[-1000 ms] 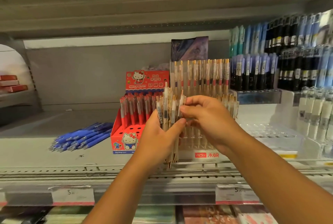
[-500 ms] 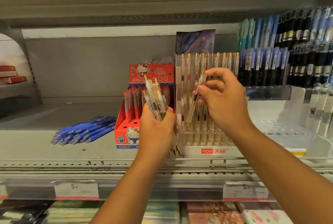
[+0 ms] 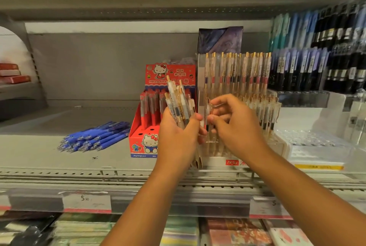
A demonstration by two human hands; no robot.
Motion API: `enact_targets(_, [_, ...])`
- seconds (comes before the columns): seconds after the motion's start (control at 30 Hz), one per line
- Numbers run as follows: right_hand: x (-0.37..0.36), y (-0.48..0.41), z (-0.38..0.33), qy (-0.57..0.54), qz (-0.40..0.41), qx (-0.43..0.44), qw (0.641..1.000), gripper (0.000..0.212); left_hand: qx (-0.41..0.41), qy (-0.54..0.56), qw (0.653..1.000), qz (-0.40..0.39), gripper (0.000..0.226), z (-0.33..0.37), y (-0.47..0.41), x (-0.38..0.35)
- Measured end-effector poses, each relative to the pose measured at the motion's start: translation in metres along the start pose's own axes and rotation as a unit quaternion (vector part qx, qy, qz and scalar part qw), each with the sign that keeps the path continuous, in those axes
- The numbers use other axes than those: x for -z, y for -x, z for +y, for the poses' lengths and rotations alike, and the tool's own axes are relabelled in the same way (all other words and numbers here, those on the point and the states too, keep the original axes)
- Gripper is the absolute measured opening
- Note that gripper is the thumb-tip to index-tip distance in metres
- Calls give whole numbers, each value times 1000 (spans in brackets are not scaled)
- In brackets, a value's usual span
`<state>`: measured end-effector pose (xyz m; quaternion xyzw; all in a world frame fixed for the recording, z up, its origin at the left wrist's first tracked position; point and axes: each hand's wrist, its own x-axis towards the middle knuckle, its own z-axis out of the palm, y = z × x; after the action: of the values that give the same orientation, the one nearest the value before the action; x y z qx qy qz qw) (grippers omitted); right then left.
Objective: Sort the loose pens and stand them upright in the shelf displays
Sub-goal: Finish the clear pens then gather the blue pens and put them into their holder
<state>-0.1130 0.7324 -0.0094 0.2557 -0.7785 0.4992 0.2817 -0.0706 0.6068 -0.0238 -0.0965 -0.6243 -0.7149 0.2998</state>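
My left hand (image 3: 178, 137) grips a bundle of clear pens with gold clips (image 3: 178, 103), their tops fanned upward and their tips poking out below my palm. My right hand (image 3: 235, 125) pinches one clear gold-trimmed pen (image 3: 209, 114) upright between thumb and fingers, right next to the bundle and in front of the clear tiered pen display (image 3: 237, 79). That display holds several matching pens standing upright in rows. A loose pile of blue pens (image 3: 95, 137) lies flat on the shelf to the left.
A red Hello Kitty display box (image 3: 146, 143) with red pens stands between the blue pile and the clear display. Dark and blue pens fill racks (image 3: 316, 51) at the right. A clear empty pen tray (image 3: 309, 139) sits at the right. Price labels (image 3: 87, 200) line the shelf edge.
My right hand came down from the upper display rows to the bundle, with one pen between its fingers. The left hand with the bundle stayed roughly in place.
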Motion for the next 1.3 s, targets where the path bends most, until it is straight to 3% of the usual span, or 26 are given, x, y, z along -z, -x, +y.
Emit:
enact_targets(0.1, [3,1,1,-13,-3,-6,1000,37,-2,5,1000,-11,27,0,-1,0])
enact_targets(0.43, [13,-2,-3,27,-25,-3,999,29,-8,13,997,-75,29,6,5,0])
enact_targets(0.6, [21,1,-12,60,22,32,997,22,-10,-1,994,-105,25,8,9,2])
enact_targets(0.77, [24,9,-25,-101,-28,-32,994,8,-4,-13,991,-136,24,8,10,0])
enact_targets(0.9, [25,14,-26,-149,-52,-87,984,18,-3,-19,990,-141,25,8,9,0])
enact_targets(1.3, [39,9,-15,-211,44,-117,970,17,35,23,996,-76,26,5,5,-1])
